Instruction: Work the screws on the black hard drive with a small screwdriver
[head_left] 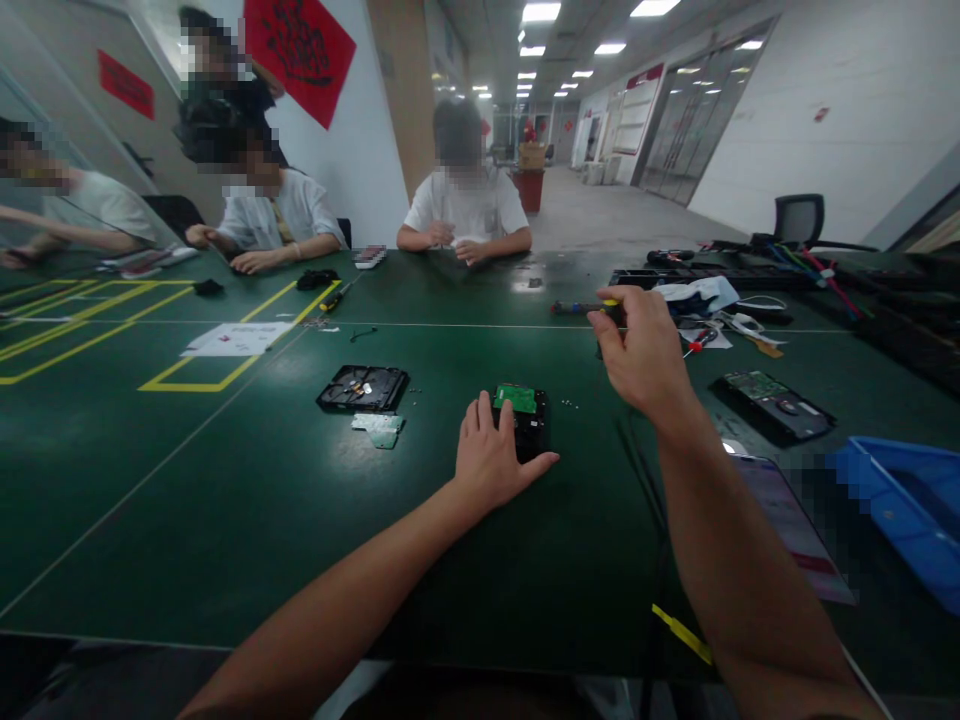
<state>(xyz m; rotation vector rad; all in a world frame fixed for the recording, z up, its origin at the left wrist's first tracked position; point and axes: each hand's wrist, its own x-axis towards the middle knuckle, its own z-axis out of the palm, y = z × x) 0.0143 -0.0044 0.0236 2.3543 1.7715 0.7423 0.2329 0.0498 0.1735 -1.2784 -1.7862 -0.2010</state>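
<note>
A black hard drive (pixel 536 437) with a green circuit board (pixel 515 399) lies in front of me. My left hand (pixel 491 450) rests over its left and near part, fingers spread and thumb stretched out to the right. Farther off to the right, my right hand (pixel 637 345) is raised with thumb and forefinger closed around the yellow end of a screwdriver (pixel 576 308), whose other part points left. Several tiny screws (pixel 570 403) lie just right of the drive. To its left are an opened black drive case (pixel 364 387) and a loose circuit board (pixel 380 429).
Another hard drive (pixel 778 405), a tablet-like device (pixel 791 520) and a blue bin (pixel 907 510) are on the right. Cables and tools (pixel 720 300) clutter the far right. A yellow-black screwdriver (pixel 336 297) and paper (pixel 238 339) lie far left. A person (pixel 465 215) sits opposite.
</note>
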